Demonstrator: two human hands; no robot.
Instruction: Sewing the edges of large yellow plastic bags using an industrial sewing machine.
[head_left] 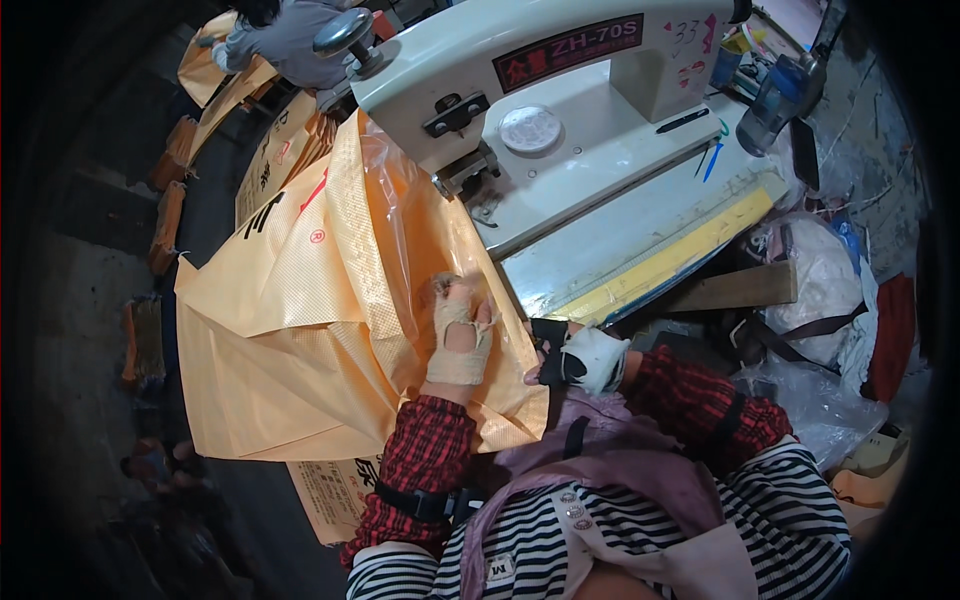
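Note:
A large tan woven plastic bag with a clear liner spreads over my left side, its upper edge close under the sewing machine's needle area. My left hand, in a beige fingerless wrap, lies on the bag with the thumb apart from the slightly bent fingers. At the bag's right edge, my right hand, in a white and black covering, has its fingers closed on the border. Its fingertips are partly hidden. The white sewing machine stands ahead, a round whitish disc on its bed.
A blue-tinted bottle, a black pen and a blue-handled tool are on the right. A wooden board juts out near plastic wrap. Folded tan bags lie at the left, near another person.

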